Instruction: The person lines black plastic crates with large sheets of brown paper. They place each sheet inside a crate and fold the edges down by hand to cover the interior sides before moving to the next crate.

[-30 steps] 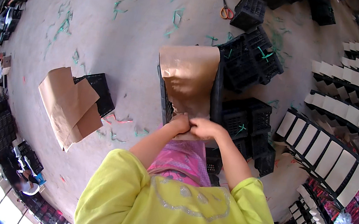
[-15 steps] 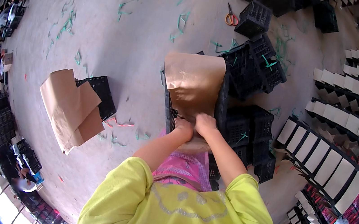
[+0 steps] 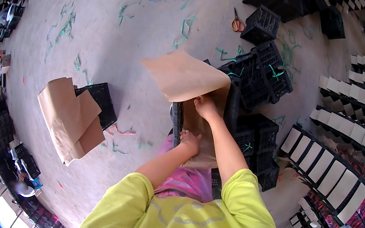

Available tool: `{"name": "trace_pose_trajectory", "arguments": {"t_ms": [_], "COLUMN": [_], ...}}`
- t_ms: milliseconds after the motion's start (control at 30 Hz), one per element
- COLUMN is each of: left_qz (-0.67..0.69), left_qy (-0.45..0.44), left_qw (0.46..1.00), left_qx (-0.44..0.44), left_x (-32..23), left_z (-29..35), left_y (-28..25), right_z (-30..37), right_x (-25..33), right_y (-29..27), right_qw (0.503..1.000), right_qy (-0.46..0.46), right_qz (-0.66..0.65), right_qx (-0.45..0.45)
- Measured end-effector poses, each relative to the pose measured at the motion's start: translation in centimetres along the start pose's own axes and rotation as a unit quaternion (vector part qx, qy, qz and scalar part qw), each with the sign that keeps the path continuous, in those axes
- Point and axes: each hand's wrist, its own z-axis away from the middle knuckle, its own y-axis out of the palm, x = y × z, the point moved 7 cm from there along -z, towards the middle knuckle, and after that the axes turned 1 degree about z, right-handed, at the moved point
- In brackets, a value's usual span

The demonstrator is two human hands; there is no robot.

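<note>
crate interior [image 3: 177,118] under brown paper [image 3: 187,75], right hand's fingertips [image 3: 198,102] behind it

The paper [image 3: 183,75] is brown. The crates [image 3: 261,78] are black, the scissors [image 3: 237,24] orange, and the shirt [image 3: 187,220] is yellow.

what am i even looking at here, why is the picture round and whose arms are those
The picture is round because a wide fisheye camera on a person's head looks down at their own bare hands. The left hand presses a sheet of brown paper into a black plastic lattice crate; the right hand reaches deeper in, under the paper's raised flap. On the grey concrete floor lie more black crates, another crate with loose brown paper, orange-handled scissors and green strap scraps.
</note>
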Motion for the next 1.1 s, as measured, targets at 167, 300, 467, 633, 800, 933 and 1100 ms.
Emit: {"name": "trace_pose_trajectory", "arguments": {"t_ms": [167, 300, 467, 633, 800, 933, 1100], "left_qz": [0.399, 0.471, 0.51, 0.541, 0.686, 0.765, 0.813], "left_qy": [-0.037, 0.018, -0.111, -0.085, -0.072, -0.089, -0.017], "left_qw": [0.88, 0.776, 0.785, 0.772, 0.682, 0.569, 0.508], "left_qx": [-0.257, -0.42, -0.334, -0.324, -0.242, -0.288, -0.283], "left_x": [3.9, 5.1, 5.2, 6.7, 8.2, 9.5, 8.8], "left_z": [-1.1, -1.3, -2.1, -4.0, -6.7, -5.9, -3.5], "left_y": [-6.7, -11.4, -11.5, -10.5, -10.0, -10.5, -12.7], "right_z": [0.5, 4.2, -0.3, -1.6, 1.5, 7.8, 3.9], "right_x": [1.4, 8.7, 9.3, 6.8, 1.9, 9.9, 6.6], "right_y": [-0.8, -10.5, -17.0, -18.0, -17.4, -19.4, -7.4], "right_qw": [0.988, 0.977, 0.959, 0.971, 0.917, 0.845, 0.979], "right_qy": [-0.115, -0.144, 0.028, -0.007, -0.031, -0.215, -0.099], "right_qz": [0.004, 0.019, 0.24, -0.193, -0.259, 0.027, 0.138], "right_qx": [-0.101, -0.154, -0.147, -0.141, -0.301, -0.489, -0.109]}}
